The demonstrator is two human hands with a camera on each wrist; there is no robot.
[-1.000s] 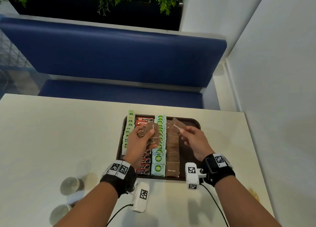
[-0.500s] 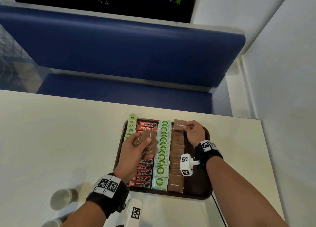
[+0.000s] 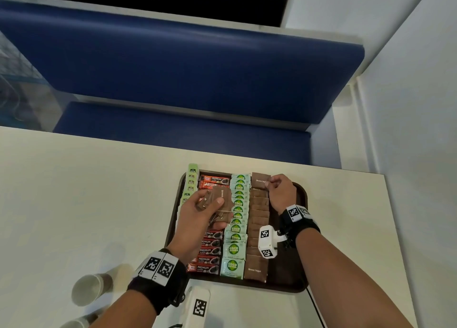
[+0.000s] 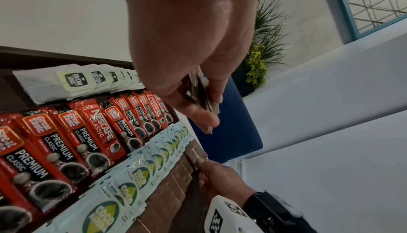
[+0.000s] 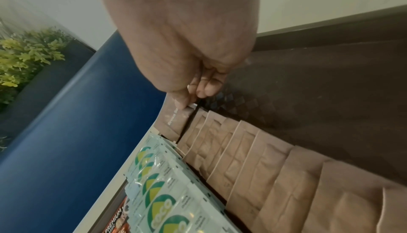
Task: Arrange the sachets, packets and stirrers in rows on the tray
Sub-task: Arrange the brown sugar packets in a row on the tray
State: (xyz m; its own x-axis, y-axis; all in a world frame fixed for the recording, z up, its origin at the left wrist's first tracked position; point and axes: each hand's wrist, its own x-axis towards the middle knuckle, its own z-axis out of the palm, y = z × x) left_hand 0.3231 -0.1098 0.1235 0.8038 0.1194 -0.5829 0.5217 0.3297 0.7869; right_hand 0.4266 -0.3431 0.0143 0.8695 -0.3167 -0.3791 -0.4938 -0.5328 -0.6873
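Right hand (image 3: pixel 282 194) pinches a brown sugar sachet (image 3: pixel 259 180) at the tray's (image 3: pixel 300 282) far edge, likely extending the brown row (image 3: pixel 257 228). Left hand (image 3: pixel 197 219) grips a spare sachet stack (image 3: pixel 215 200) over the tray's middle, feeding stock. Hands apart.

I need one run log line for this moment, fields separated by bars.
step: filling brown sugar row | right hand: pinches top brown sugar packet at far end | left hand: holds spare brown packets | tray: four rows

Both forearms reach forward; left hand (image 3: pixel 197 214) and right hand (image 3: pixel 280 194) fingers pinched.
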